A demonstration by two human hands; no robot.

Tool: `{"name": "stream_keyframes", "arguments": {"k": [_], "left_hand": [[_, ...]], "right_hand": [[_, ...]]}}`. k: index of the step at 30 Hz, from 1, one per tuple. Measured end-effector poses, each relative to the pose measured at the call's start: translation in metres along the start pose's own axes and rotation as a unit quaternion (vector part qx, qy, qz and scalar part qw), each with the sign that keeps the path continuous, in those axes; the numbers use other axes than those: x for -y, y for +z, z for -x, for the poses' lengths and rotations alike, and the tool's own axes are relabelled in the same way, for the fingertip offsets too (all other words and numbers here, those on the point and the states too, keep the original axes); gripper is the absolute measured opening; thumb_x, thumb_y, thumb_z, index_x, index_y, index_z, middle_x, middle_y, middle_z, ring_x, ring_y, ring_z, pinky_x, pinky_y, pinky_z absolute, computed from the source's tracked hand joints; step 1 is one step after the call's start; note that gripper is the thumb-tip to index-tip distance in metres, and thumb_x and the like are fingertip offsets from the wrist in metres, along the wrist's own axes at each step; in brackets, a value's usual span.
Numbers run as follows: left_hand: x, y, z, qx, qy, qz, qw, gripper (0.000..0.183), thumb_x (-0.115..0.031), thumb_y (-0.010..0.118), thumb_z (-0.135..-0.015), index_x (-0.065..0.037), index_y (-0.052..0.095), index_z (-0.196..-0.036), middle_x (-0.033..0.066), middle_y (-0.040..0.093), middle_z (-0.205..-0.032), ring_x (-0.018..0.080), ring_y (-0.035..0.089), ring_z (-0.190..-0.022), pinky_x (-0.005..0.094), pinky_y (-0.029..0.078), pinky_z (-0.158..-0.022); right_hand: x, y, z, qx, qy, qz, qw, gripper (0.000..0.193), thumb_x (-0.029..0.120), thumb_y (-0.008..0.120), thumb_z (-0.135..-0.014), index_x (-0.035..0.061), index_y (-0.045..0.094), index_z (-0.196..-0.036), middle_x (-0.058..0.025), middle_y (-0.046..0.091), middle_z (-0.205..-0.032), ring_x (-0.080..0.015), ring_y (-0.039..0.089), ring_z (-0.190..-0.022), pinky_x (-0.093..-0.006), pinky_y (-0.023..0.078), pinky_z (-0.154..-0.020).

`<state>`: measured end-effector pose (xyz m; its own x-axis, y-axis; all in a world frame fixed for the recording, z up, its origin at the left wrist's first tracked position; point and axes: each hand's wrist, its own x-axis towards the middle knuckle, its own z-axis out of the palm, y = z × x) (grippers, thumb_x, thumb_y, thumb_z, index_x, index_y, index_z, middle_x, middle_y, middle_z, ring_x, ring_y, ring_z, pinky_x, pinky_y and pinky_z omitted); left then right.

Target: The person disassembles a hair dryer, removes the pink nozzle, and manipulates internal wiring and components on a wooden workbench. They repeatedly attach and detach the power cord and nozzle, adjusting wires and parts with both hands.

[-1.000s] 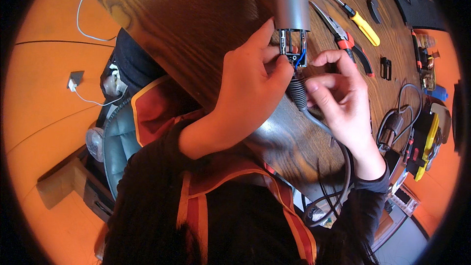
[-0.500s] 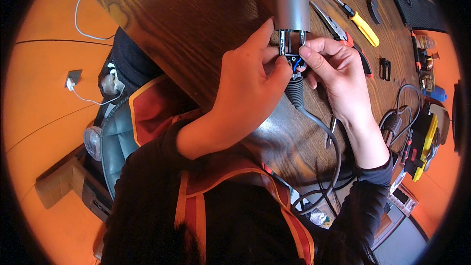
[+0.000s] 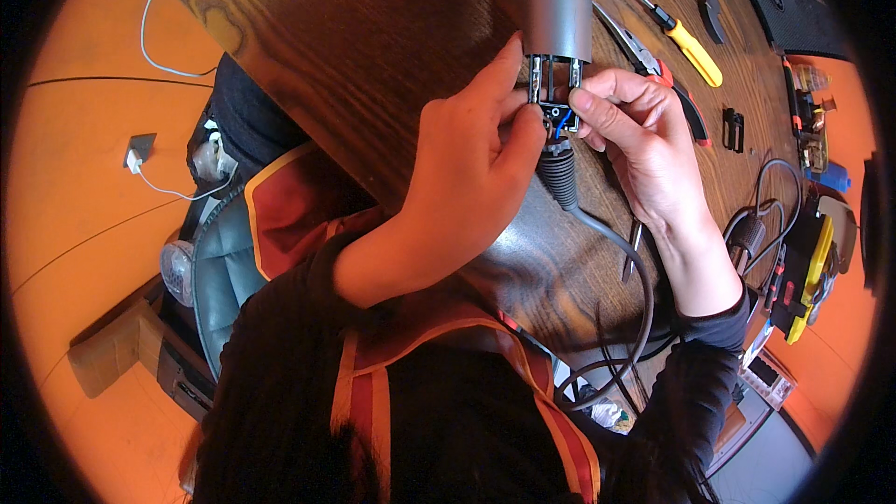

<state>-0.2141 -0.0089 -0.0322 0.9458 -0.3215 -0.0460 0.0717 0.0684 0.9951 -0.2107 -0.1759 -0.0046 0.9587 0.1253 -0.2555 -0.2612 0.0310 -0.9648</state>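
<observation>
A grey tube-shaped appliance housing points away from me at the top of the view. From its near end sticks out a black inner frame with two rails and a blue wire. A ribbed cord sleeve leads from the frame into a grey power cord. My left hand is closed on the frame's left side, thumb near the wire and index finger stretched along the housing. Thumb and fingers of my right hand pinch the frame's right side. What lies under the fingertips is hidden.
On the wooden table, to the right, lie red-handled pliers, a yellow screwdriver, a curved black piece and a small black clip. A coiled cable sits at the right edge. Tweezers-like metal lie beside my right wrist.
My left thumb has drawn back slightly to the left, and the cord sleeve has shifted a little left. Both hands keep their grip on the frame.
</observation>
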Motion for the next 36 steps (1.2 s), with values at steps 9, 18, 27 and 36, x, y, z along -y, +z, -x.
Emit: {"name": "stream_keyframes", "arguments": {"k": [9, 18, 27, 36], "left_hand": [[0.013, 0.010, -0.007, -0.081, 0.092, 0.044, 0.991, 0.042, 0.002, 0.049, -0.084, 0.012, 0.044, -0.124, 0.0125, 0.061, -0.067, 0.0050, 0.053, -0.054, 0.0218, 0.042, -0.048], [-0.002, -0.001, -0.003, -0.001, 0.016, -0.013, 1.000, 0.048, 0.006, 0.040, -0.090, 0.004, 0.032, -0.137, 0.0146, 0.063, -0.105, 0.0113, 0.061, -0.085, 0.0207, 0.049, -0.072], [0.002, -0.001, -0.001, -0.010, 0.008, -0.032, 0.999, 0.048, 0.003, 0.043, -0.090, 0.002, 0.033, -0.137, 0.0115, 0.063, -0.104, 0.0092, 0.059, -0.085, 0.0198, 0.049, -0.070], [0.007, 0.004, -0.007, -0.051, 0.059, -0.016, 0.997, 0.043, 0.002, 0.047, -0.085, 0.009, 0.041, -0.127, 0.0122, 0.057, -0.076, 0.0086, 0.053, -0.062, 0.0242, 0.044, -0.054]], "right_hand": [[-0.004, 0.003, 0.005, 0.015, -0.023, -0.021, 0.999, 0.012, 0.009, 0.058, -0.089, -0.0010, 0.063, -0.094, -0.0009, 0.060, -0.080, -0.0046, 0.051, -0.067, -0.0184, 0.039, -0.060], [0.000, 0.006, 0.007, -0.023, 0.012, -0.030, 0.999, 0.011, 0.002, 0.056, -0.086, -0.0025, 0.062, -0.093, -0.0011, 0.061, -0.075, -0.0046, 0.054, -0.066, -0.0174, 0.041, -0.060], [-0.002, 0.009, 0.007, -0.008, -0.052, 0.073, 0.996, 0.011, 0.009, 0.055, -0.090, -0.0008, 0.060, -0.091, 0.0022, 0.056, -0.077, -0.0028, 0.047, -0.066, -0.0170, 0.037, -0.059], [-0.001, 0.009, 0.007, -0.012, -0.061, 0.040, 0.997, 0.004, -0.002, 0.054, -0.086, -0.0039, 0.058, -0.087, 0.0003, 0.059, -0.076, -0.0050, 0.057, -0.071, -0.0190, 0.046, -0.066]]}}
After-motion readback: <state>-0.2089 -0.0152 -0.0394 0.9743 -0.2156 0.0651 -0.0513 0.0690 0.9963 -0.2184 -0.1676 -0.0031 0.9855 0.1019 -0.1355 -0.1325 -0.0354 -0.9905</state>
